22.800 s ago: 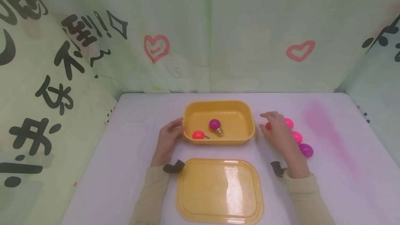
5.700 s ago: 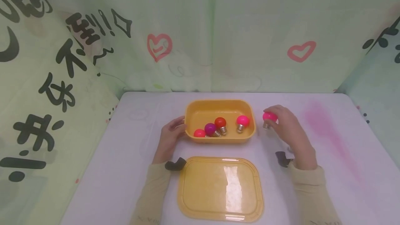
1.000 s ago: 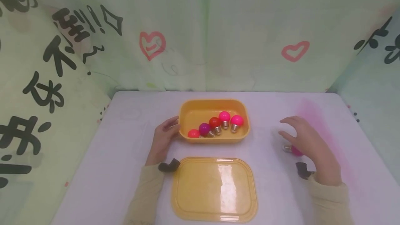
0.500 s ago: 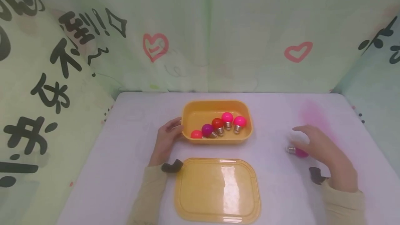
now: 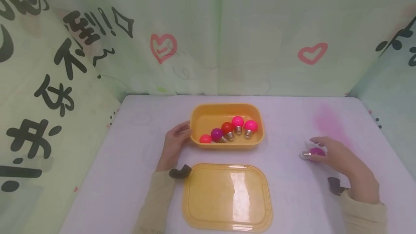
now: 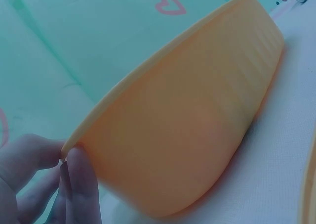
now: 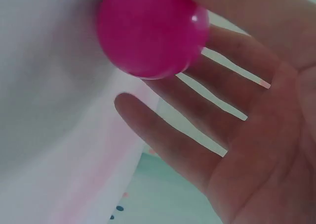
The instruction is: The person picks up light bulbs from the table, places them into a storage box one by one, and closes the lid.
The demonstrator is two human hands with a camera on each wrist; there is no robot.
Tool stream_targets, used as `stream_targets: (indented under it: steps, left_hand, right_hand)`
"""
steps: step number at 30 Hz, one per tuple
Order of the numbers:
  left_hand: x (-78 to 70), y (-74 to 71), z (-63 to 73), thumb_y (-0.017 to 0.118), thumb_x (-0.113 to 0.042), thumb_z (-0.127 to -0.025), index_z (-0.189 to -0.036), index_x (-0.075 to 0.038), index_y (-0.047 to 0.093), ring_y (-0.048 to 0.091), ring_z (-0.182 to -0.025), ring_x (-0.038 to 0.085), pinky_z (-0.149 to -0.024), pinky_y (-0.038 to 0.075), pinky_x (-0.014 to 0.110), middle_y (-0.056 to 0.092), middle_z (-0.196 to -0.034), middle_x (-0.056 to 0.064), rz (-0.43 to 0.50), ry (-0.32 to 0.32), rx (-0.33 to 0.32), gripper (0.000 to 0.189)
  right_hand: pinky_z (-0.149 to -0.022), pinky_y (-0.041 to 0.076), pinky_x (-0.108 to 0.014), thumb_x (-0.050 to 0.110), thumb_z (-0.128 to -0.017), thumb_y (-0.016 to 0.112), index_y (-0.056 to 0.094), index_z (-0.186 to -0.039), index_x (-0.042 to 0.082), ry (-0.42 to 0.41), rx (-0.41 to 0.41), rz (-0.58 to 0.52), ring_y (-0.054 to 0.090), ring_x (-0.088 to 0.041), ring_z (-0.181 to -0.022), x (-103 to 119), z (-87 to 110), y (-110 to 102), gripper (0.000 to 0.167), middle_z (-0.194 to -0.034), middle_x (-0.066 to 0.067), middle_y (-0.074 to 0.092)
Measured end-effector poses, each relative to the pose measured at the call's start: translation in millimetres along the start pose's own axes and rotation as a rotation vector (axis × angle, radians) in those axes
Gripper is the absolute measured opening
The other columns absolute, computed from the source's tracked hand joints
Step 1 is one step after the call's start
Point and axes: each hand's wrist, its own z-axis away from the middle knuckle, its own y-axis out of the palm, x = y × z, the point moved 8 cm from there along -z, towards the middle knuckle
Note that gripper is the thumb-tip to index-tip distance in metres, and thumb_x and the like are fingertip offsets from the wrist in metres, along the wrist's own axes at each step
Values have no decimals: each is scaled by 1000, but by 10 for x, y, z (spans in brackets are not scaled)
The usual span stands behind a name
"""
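In the head view, my left hand pinches the left rim of a yellow plastic box; the left wrist view shows fingers and thumb on either side of that rim. Several small round light bulbs lie inside: a coral one, a purple one, a red one and two pink ones. To the right, my right hand has its thumb and fingers round another purple bulb, low at the table, its metal base pointing left. Seen close, its globe sits between thumb and fingers.
A yellow lid lies flat on the white table, in front of the box. Fabric walls with hearts and black writing enclose the table at the back and sides.
Over the last second my right hand has moved right and toward me, and closed round the purple bulb. Earlier, red and pink bulbs went from the table into the box. The left hand stayed put.
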Motion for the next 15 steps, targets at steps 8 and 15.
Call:
stream_targets:
  steps: [8,15]
  left_hand:
    - [-6,-4,-7,73,-33,-90,-126,-29,65,64,-114,15,-97,53,28,64,-127,-3,3,15,-1,37]
    - [-8,3,-12,73,-31,-90,-127,-27,64,64,-114,16,-97,53,28,63,-128,-2,13,19,3,38]
  right_hand:
    - [-88,48,-55,20,-83,78,65,-119,-3,-35,-30,-4,60,-39,-103,-11,20,32,44,-113,-24,67]
    - [-88,50,-54,21,-83,78,66,-120,0,-32,-28,-5,60,-34,-100,43,1,15,44,-111,-19,68]
